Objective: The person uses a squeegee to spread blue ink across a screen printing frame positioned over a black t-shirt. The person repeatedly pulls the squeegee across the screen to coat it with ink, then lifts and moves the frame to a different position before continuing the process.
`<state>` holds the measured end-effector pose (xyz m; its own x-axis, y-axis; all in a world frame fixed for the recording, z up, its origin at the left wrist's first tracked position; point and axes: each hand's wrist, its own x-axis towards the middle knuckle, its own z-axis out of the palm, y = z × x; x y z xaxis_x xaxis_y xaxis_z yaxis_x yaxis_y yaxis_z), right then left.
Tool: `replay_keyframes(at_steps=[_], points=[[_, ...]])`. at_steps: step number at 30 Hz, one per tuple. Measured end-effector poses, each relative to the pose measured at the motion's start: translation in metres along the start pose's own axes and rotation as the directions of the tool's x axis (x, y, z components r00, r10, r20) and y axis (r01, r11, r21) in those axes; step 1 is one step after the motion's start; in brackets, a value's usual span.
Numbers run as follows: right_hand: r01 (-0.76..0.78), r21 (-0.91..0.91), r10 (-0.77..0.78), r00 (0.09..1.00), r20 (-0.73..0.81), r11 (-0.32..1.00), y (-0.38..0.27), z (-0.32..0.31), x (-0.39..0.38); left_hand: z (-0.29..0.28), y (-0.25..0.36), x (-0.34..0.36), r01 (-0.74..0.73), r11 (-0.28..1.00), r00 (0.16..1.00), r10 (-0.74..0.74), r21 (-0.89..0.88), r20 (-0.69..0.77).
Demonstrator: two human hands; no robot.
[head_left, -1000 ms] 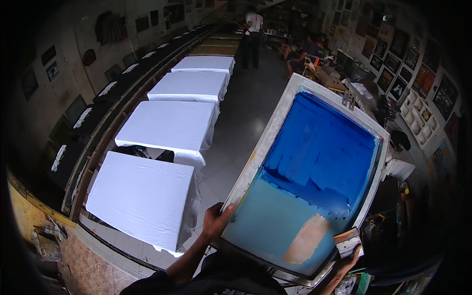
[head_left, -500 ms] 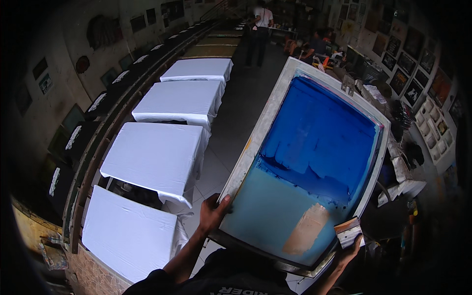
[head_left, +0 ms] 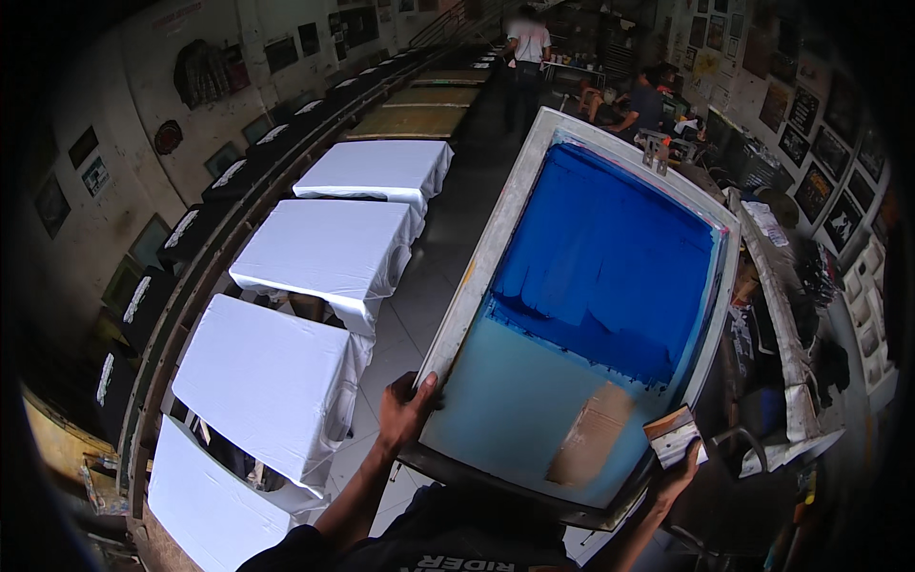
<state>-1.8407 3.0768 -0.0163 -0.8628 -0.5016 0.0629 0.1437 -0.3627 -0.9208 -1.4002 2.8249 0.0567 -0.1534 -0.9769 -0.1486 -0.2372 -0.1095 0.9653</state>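
I carry a screen-printing frame (head_left: 474, 269) tilted in front of my body. Deep blue ink (head_left: 600, 257) covers the far part of its mesh. The nearer part is pale blue-green, with a strip of brown tape (head_left: 591, 434) on it. My left hand (head_left: 408, 408) is closed round the frame's left edge near its lower corner, thumb on top. In my right hand (head_left: 675, 477), at the lower right corner, is a short squeegee (head_left: 673, 437) with a wooden edge and a pale, stained side. The fingers beneath the frame are hidden.
To my left runs a row of boards covered in white cloth (head_left: 262, 372), with a long rail (head_left: 205, 286) behind. Farther along, one person (head_left: 527, 48) stands and another (head_left: 643, 100) is lower down. A cluttered bench (head_left: 782, 315) lines the right side.
The white-covered boards have slid nearer and lower in view, as I have moved forward along the row. Both hands keep their hold on the frame and squeegee.
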Motion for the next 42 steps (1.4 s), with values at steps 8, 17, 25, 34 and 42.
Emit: replay_keyframes(at_steps=[8,17,25,34,42], points=[[-0.096,0.003,0.096,0.992,-0.081,0.995,0.047,0.065,0.032,0.007,-0.051,0.036,0.062,0.994,0.991,-0.073,-0.093,-0.115],[-0.139,0.003,0.139,0.986,0.089,0.99,0.133,0.139,0.171,0.034,-0.074,0.17,0.068,0.99,0.982,-0.088,-0.122,-0.168],[-0.041,0.12,0.025,0.991,0.135,0.992,0.158,0.276,0.308,0.058,-0.039,0.349,0.024,0.994,0.984,-0.042,-0.105,-0.175],[-0.016,0.057,0.013,0.998,0.057,0.998,0.223,0.34,0.367,0.063,-0.043,0.482,0.054,0.996,0.988,-0.063,-0.069,-0.138],[-0.017,0.003,0.017,1.0,0.014,1.0,0.282,0.354,0.462,0.113,-0.02,0.605,0.05,0.998,0.995,-0.054,-0.046,-0.085]])
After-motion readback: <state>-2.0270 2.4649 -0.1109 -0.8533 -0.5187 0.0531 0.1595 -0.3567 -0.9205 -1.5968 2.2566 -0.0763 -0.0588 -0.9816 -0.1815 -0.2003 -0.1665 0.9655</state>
